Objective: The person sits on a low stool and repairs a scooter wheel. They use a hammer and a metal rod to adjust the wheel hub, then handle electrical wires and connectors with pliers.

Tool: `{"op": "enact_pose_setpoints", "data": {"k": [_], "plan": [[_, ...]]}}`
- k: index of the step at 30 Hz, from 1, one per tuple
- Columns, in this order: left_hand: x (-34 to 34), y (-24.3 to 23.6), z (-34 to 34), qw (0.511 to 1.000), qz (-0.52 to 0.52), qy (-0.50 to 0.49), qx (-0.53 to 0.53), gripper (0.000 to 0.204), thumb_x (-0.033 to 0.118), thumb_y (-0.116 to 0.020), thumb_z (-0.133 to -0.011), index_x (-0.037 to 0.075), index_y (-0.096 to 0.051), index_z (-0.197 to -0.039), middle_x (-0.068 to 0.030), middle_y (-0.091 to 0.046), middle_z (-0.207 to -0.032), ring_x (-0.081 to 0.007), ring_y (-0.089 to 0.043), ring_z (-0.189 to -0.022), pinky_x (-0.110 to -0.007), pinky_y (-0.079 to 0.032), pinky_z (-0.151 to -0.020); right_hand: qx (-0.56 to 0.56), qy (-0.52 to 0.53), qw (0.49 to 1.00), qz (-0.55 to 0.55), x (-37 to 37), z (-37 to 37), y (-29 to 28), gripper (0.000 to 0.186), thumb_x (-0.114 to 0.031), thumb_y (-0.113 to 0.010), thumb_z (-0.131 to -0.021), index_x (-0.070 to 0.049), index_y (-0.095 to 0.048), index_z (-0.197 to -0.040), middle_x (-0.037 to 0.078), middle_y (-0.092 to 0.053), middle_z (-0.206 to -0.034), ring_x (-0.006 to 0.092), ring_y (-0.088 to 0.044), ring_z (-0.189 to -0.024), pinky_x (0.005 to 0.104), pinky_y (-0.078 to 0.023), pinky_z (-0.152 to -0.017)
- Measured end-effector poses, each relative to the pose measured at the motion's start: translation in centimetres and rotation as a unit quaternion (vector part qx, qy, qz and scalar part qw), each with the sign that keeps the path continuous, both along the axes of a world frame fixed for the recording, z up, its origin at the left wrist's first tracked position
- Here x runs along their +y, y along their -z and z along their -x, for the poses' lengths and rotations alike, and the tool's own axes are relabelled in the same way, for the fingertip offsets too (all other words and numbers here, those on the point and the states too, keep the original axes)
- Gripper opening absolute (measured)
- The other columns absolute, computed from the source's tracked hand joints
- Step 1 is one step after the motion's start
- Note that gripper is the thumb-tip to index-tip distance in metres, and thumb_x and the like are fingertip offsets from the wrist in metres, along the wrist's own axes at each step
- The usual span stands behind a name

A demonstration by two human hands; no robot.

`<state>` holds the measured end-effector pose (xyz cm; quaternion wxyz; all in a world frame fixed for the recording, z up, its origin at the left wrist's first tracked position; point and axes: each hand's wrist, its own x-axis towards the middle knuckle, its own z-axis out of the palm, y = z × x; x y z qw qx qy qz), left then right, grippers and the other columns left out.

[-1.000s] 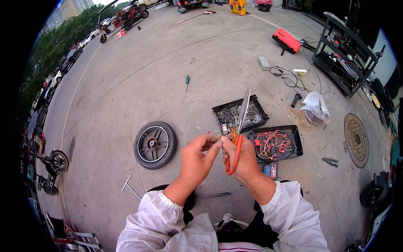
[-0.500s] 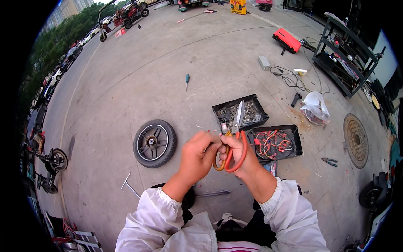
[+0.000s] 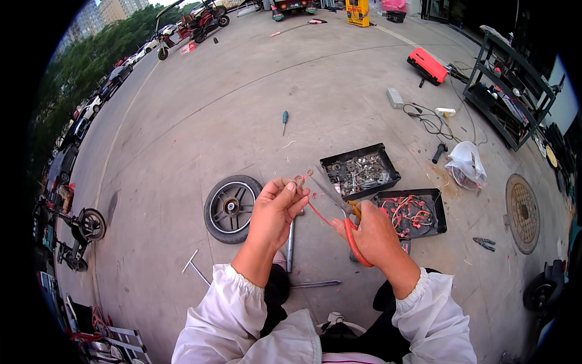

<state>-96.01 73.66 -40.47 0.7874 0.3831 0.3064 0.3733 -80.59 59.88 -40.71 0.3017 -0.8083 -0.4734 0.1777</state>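
Between the pinched fingers of my left hand (image 3: 276,209) is a thin red wire (image 3: 317,213), with small ring-shaped ends showing above the fingertips. The wire slants down toward my right hand (image 3: 377,238), which grips a pair of scissors (image 3: 351,239) with red and yellow-orange handles. Their blades point up and left, close to the wire's ring ends; whether they touch it I cannot tell. Just beyond the scissors stands a black tray (image 3: 391,180) of loose metal hardware. A second black tray (image 3: 443,212), holding red wires and connectors, is right beside my right hand.
A tyred wheel (image 3: 208,209) lies left of my left hand, near a T-handle wrench (image 3: 191,262). Farther off is a screwdriver (image 3: 285,121). On the right are pliers (image 3: 484,244), a clear plastic bag (image 3: 467,164), a manhole cover (image 3: 522,212) and a dark tool cart (image 3: 509,103).
My hands have drawn apart, exposing the red wire between them. The scissors, upright before, now tilt to the left toward my left fingertips. The whole view has shifted slightly.
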Motion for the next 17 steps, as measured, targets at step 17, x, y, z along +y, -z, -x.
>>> {"op": "enact_pose_setpoints", "data": {"k": [17], "plan": [[-0.5, 0.7, 0.2, 0.991, -0.094, 0.091, 0.036, 0.025, 0.002, -0.059, -0.091, 0.003, -0.053, -0.116, -0.0072, -0.062, -0.112, -0.0163, -0.061, -0.102, -0.032, -0.050, -0.094, 0.019, -0.058, 0.998, -0.011, 0.1, 1.0, -0.7, 0.058, -0.051, -0.074, -0.076, 0.000, -0.054, -0.092, 0.018, -0.061, -0.082, 0.0334, -0.063, -0.079, 0.0430, -0.048, -0.067]]}}
